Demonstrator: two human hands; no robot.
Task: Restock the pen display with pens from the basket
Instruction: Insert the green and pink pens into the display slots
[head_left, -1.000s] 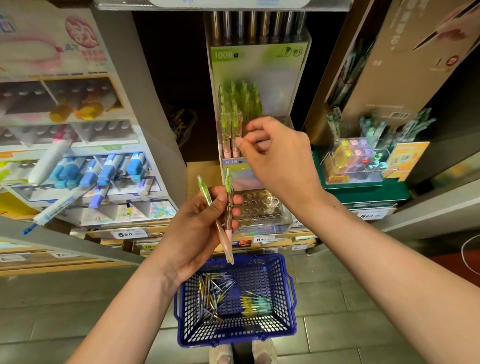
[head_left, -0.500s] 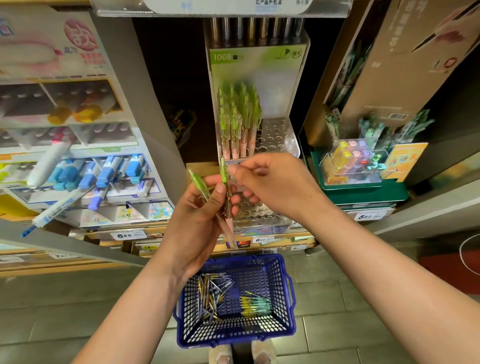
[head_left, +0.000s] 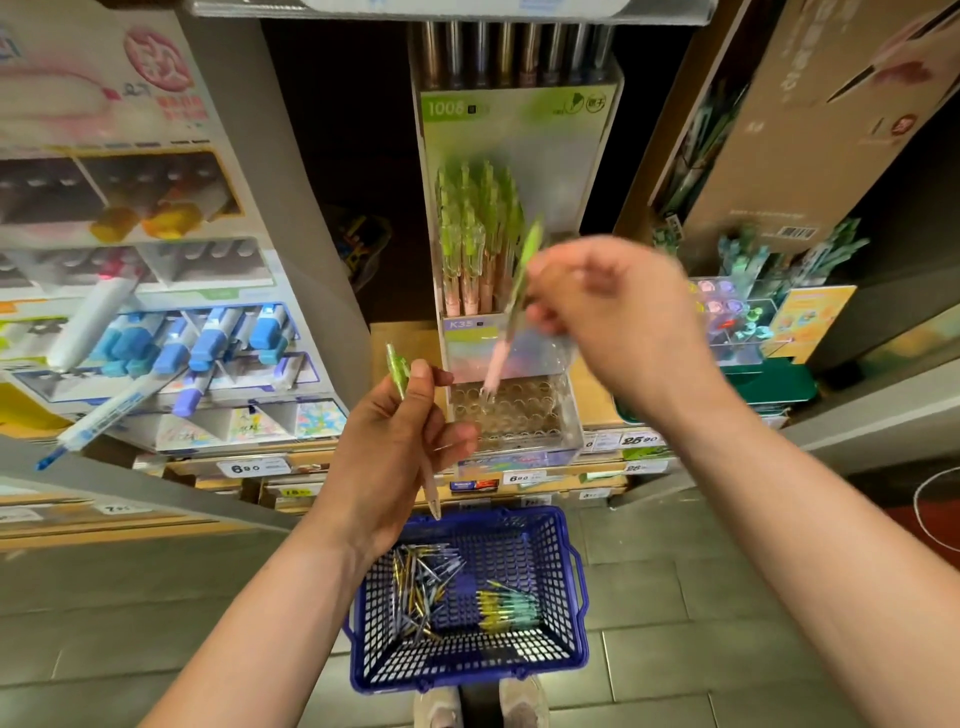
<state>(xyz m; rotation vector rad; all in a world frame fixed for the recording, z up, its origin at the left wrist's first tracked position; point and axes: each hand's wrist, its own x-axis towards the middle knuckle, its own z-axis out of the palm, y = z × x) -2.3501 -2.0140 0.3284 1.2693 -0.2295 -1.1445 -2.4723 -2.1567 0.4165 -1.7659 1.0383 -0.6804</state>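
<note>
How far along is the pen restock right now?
Done: green pens fill the upper rack's left side. In hand: the right hand carries one pen toward the display; the left hand holds one more. Left: the lower clear rack is empty, and the blue basket holds loose pens.

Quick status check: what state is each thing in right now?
Right hand: pinching a green pen, tip pointing down over the tray.
Left hand: holding one pen.
Upper rack: partly filled.
Lower tray: holes empty.
Basket: on floor, pens inside.
</note>
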